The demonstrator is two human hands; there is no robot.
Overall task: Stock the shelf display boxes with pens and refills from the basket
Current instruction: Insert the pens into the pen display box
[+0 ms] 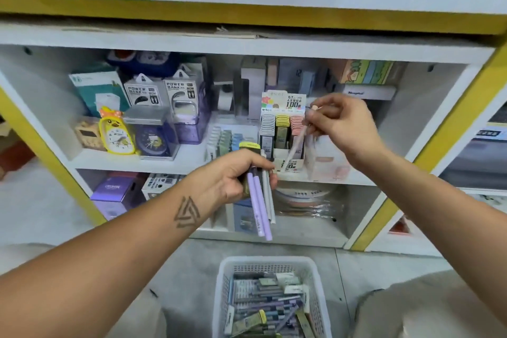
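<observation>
Pens in left hand: a bunch of purple and grey pens [262,200] hangs downward from the left hand [233,178], in front of the lower shelf opening; a yellow-capped item sticks up from the top of the same grip.
Left fingers: curled together and clamped round the bunch.
Pen in right hand: a single pale pink pen [297,138] slants down and to the left, its lower end at the front of the display box [282,129].
Right fingers: those of the right hand [343,123] are pinched on the upper end of the pink pen.
Display box: stands on the middle shelf [189,158], with a printed header card and three columns of refill packs in grey, yellow and pink.
Basket: a white perforated basket [274,263] sits on the floor below the hands, holding a heap of pens and refill packs.
Shelf neighbours: to the left of the display box are a yellow duck alarm clock [116,132], a blue clock in a clear case [152,140] and two power bank packages [162,93].
Forearm: a triangle tattoo [188,212] shows on the left forearm.
</observation>
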